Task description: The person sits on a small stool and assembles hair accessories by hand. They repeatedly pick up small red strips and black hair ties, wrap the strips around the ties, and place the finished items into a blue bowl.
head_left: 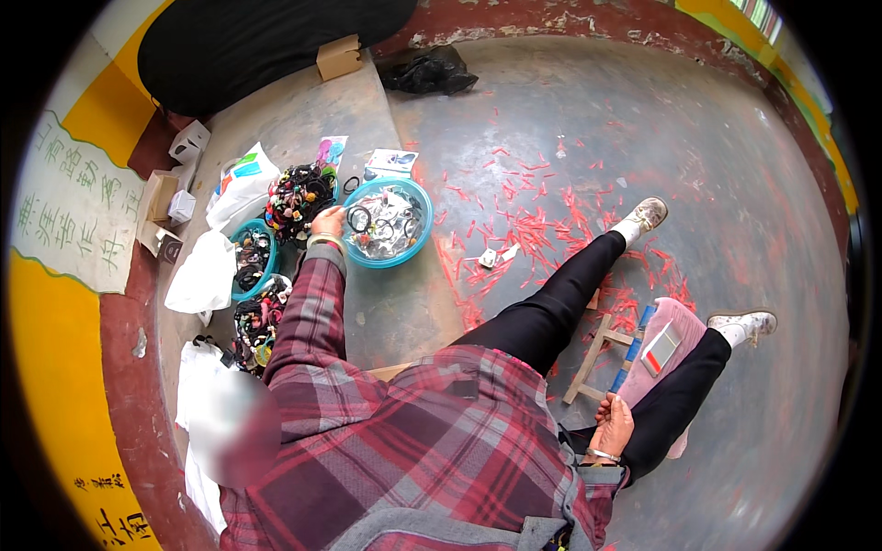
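My left hand [329, 221] is closed at the near left rim of a round blue basin [425, 230]. At its fingertips is a black hair tie [359, 219], held over clear plastic packets [390, 209] in the basin. My right hand [614, 428] is raised by my right thigh with its fingers pinched together; what they hold, if anything, is too small to make out. Beside it a pink towel [665, 319] lies over my leg, with a small white and red packet [660, 350] on top. A wooden frame [588, 360] with blue wrapping stands between my legs.
Left of the basin are a heap of colourful hair ties [299, 204], a second blue basin [266, 283] and white plastic bags [202, 274]. Red scraps [542, 220] litter the floor. Farther off are a cardboard box [339, 58] and a black bag [432, 72].
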Action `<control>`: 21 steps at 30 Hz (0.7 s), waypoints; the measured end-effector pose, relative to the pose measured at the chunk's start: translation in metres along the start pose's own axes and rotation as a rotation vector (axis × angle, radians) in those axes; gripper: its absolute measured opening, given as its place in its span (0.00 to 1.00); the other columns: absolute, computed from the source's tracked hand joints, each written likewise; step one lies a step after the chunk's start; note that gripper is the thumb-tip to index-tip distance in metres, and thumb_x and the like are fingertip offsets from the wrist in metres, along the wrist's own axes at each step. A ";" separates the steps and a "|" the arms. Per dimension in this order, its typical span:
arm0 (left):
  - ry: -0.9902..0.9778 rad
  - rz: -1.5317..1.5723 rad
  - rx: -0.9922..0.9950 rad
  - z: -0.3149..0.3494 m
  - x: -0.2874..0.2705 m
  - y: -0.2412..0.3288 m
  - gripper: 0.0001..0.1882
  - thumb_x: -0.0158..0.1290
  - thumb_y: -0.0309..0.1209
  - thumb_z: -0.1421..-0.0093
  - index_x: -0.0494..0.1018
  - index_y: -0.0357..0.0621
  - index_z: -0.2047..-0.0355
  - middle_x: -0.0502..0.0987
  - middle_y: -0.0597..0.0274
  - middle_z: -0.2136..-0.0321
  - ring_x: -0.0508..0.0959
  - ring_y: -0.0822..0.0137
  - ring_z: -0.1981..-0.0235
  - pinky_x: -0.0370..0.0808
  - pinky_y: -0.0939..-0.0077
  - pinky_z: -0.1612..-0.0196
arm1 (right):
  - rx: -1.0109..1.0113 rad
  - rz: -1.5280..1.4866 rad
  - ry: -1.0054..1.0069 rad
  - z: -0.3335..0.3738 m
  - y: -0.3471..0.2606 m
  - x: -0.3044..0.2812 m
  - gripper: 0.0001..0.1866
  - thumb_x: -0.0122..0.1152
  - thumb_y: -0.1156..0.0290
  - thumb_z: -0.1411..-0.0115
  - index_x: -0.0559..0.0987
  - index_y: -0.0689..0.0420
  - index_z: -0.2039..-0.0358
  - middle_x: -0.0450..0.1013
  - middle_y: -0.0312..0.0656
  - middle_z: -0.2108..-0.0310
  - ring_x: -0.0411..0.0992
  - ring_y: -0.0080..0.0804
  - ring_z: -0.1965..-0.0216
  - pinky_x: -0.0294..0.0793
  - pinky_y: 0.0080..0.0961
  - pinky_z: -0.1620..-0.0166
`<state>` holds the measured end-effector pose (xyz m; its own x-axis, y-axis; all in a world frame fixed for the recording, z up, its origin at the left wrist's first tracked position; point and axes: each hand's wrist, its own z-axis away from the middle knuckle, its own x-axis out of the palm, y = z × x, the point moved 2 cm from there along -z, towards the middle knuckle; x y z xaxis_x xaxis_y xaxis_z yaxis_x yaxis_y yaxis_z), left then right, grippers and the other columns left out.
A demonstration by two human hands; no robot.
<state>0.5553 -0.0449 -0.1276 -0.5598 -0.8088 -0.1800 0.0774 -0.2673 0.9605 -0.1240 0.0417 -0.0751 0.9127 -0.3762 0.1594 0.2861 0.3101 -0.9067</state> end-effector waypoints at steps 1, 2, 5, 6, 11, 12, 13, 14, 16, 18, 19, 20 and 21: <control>0.244 -0.209 0.196 -0.049 -0.061 -0.028 0.18 0.57 0.32 0.48 0.73 0.36 0.58 0.78 0.54 0.65 0.78 0.63 0.66 0.73 0.71 0.62 | 0.043 -0.020 -0.063 0.002 0.005 0.008 0.11 0.55 0.66 0.40 0.76 0.62 0.68 0.71 0.34 0.78 0.67 0.18 0.77 0.65 0.12 0.74; 0.342 -0.423 0.232 -0.020 -0.029 -0.007 0.20 0.57 0.32 0.50 0.72 0.35 0.57 0.77 0.50 0.64 0.77 0.58 0.61 0.71 0.70 0.55 | 0.018 -0.010 -0.038 0.000 0.002 0.003 0.11 0.54 0.66 0.40 0.76 0.62 0.68 0.71 0.35 0.78 0.67 0.18 0.77 0.65 0.12 0.74; 0.319 -0.462 0.300 -0.006 -0.004 -0.019 0.20 0.56 0.32 0.49 0.71 0.35 0.57 0.76 0.48 0.62 0.77 0.57 0.62 0.72 0.69 0.56 | 0.025 0.005 0.004 0.000 0.000 0.000 0.11 0.54 0.66 0.40 0.76 0.62 0.68 0.71 0.35 0.78 0.67 0.18 0.78 0.65 0.12 0.74; 0.302 -0.462 0.365 0.006 0.000 -0.023 0.20 0.55 0.32 0.49 0.71 0.36 0.57 0.76 0.47 0.61 0.77 0.56 0.62 0.72 0.68 0.56 | 0.027 0.010 0.004 0.000 0.000 0.000 0.11 0.54 0.66 0.40 0.76 0.62 0.68 0.71 0.35 0.78 0.67 0.18 0.78 0.65 0.12 0.74; 0.188 -0.726 0.459 0.072 0.025 -0.018 0.22 0.55 0.31 0.52 0.70 0.42 0.55 0.73 0.45 0.61 0.73 0.49 0.59 0.69 0.60 0.54 | 0.039 0.048 -0.015 0.001 0.004 0.001 0.11 0.54 0.67 0.40 0.76 0.62 0.68 0.72 0.35 0.78 0.66 0.18 0.78 0.65 0.12 0.75; 0.151 -0.750 0.500 0.070 0.030 -0.025 0.22 0.55 0.31 0.52 0.70 0.43 0.55 0.74 0.45 0.61 0.73 0.48 0.59 0.69 0.60 0.54 | 0.035 0.050 -0.011 0.002 0.003 0.000 0.11 0.54 0.67 0.40 0.76 0.62 0.68 0.72 0.35 0.78 0.66 0.18 0.78 0.65 0.12 0.75; 0.123 -0.782 0.539 0.069 0.028 -0.031 0.22 0.55 0.30 0.52 0.70 0.43 0.55 0.74 0.46 0.61 0.73 0.48 0.59 0.69 0.59 0.54 | 0.038 0.051 -0.017 0.004 0.003 0.000 0.11 0.54 0.67 0.40 0.76 0.62 0.68 0.72 0.35 0.78 0.67 0.18 0.78 0.65 0.12 0.75; 0.122 -0.805 0.530 0.062 0.024 -0.036 0.21 0.54 0.29 0.52 0.70 0.43 0.55 0.74 0.46 0.61 0.73 0.48 0.59 0.69 0.60 0.54 | 0.041 0.048 -0.026 0.005 0.003 0.002 0.11 0.54 0.67 0.40 0.76 0.62 0.69 0.72 0.35 0.78 0.67 0.18 0.78 0.65 0.12 0.75; 0.113 -0.849 0.518 0.042 0.019 -0.048 0.21 0.53 0.28 0.52 0.70 0.43 0.55 0.74 0.46 0.61 0.73 0.47 0.58 0.69 0.60 0.54 | 0.044 0.043 -0.025 0.006 0.003 0.002 0.11 0.54 0.67 0.41 0.76 0.62 0.69 0.72 0.35 0.78 0.67 0.18 0.78 0.65 0.12 0.75; 0.095 -0.881 0.517 0.026 0.017 -0.048 0.19 0.49 0.26 0.50 0.70 0.44 0.55 0.74 0.45 0.62 0.73 0.47 0.59 0.69 0.58 0.56 | 0.059 0.031 -0.011 0.005 0.007 0.000 0.11 0.54 0.66 0.41 0.77 0.62 0.68 0.72 0.35 0.78 0.67 0.18 0.78 0.64 0.12 0.75; 0.066 -0.895 0.502 0.025 0.024 -0.044 0.18 0.47 0.27 0.50 0.70 0.44 0.56 0.75 0.45 0.63 0.73 0.46 0.60 0.69 0.58 0.56 | 0.039 0.051 -0.008 0.005 0.008 -0.003 0.11 0.55 0.66 0.41 0.76 0.62 0.68 0.72 0.35 0.78 0.67 0.19 0.79 0.64 0.12 0.75; 0.035 -0.911 0.488 0.024 0.027 -0.038 0.18 0.46 0.27 0.49 0.71 0.44 0.56 0.75 0.45 0.64 0.73 0.45 0.61 0.70 0.57 0.57 | 0.021 0.071 -0.002 0.002 0.009 -0.002 0.12 0.55 0.65 0.41 0.76 0.62 0.67 0.71 0.35 0.78 0.67 0.19 0.79 0.64 0.13 0.76; -0.024 -0.917 0.435 0.034 0.039 -0.024 0.17 0.45 0.28 0.49 0.71 0.44 0.57 0.75 0.45 0.65 0.73 0.45 0.62 0.70 0.56 0.58 | 0.006 0.084 0.025 0.002 0.007 -0.002 0.12 0.56 0.64 0.42 0.77 0.62 0.68 0.72 0.36 0.78 0.67 0.20 0.79 0.64 0.14 0.75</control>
<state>0.5039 -0.0518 -0.1504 -0.2693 -0.3755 -0.8868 -0.6947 -0.5620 0.4489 -0.1230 0.0465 -0.0810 0.9259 -0.3707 0.0730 0.2109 0.3469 -0.9139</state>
